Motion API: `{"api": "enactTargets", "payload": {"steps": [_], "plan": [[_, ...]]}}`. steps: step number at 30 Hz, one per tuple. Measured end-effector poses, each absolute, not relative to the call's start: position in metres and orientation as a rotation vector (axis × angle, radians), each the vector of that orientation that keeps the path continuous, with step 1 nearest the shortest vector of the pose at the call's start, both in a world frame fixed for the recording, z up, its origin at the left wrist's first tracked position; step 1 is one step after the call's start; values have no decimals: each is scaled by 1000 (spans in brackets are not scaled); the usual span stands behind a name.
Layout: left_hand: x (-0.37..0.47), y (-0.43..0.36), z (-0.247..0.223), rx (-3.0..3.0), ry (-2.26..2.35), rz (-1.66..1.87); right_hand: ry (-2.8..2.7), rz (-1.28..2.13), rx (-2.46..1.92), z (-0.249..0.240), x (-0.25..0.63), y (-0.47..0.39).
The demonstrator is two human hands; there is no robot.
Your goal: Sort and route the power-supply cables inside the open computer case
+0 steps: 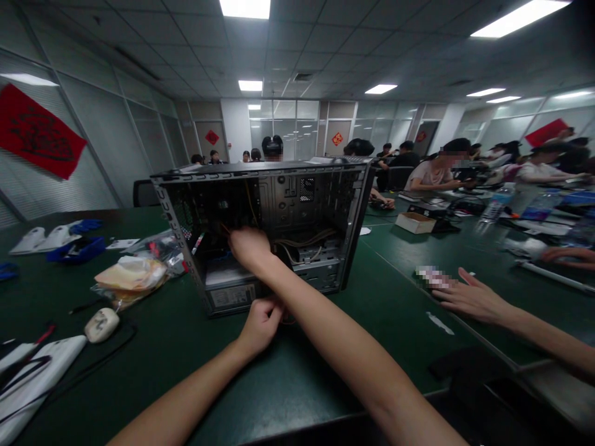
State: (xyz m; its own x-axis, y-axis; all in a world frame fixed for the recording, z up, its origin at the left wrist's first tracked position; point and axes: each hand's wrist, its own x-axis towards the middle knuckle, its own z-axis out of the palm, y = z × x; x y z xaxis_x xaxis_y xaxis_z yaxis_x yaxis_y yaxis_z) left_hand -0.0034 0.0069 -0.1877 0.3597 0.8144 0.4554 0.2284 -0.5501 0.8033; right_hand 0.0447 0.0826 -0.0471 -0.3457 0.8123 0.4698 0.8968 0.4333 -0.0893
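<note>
1. Right now, an open computer case (288, 207) stands on the green table (320, 365) in front of the person, its uncovered side facing the camera.
2. The right hand (251, 246) reaches into the lower left part of the case, its forearm crossing over the left wrist side; the fingers are bent, with an orange strand (225, 228) beside them (what they grip, if anything, I cannot tell).
3. The left hand (261, 323) is curled inward at the bottom front edge of the case, below the right forearm; its fingertips are hidden, so I cannot tell whether it holds something.
4. Inside the case, a labelled metal box (232, 296) sits at the lower left, and pale cables (320, 238) run across the right half.
5. Left of the case lie a clear plastic bag (132, 277), a blue tray (77, 249) and a pale mouse (101, 325).
6. To the right, another person's hand (474, 301) rests on the table, well apart from the case; farther back are an open cardboard box (415, 223) and a bottle (496, 204).
</note>
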Motion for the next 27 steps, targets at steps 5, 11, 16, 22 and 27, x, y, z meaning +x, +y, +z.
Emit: {"api": "enactTargets", "payload": {"steps": [5, 11, 16, 22, 27], "plan": [[-3, 4, -185, 2045, 875, 1155, -2248, -272, -1428, -46, 46, 81], [-4, 1, -179, 2103, 819, 1105, -2278, -290, -1427, -44, 47, 79], [-5, 0, -177, 2122, 793, 1074, -2270, -291, -1422, -45, 47, 82], [-6, 1, -177, 2131, 791, 1072, -2248, -275, -1431, -47, 45, 84], [-7, 4, -177, 2163, 787, 1101, -2239, -267, -1460, -45, 43, 84]]}}
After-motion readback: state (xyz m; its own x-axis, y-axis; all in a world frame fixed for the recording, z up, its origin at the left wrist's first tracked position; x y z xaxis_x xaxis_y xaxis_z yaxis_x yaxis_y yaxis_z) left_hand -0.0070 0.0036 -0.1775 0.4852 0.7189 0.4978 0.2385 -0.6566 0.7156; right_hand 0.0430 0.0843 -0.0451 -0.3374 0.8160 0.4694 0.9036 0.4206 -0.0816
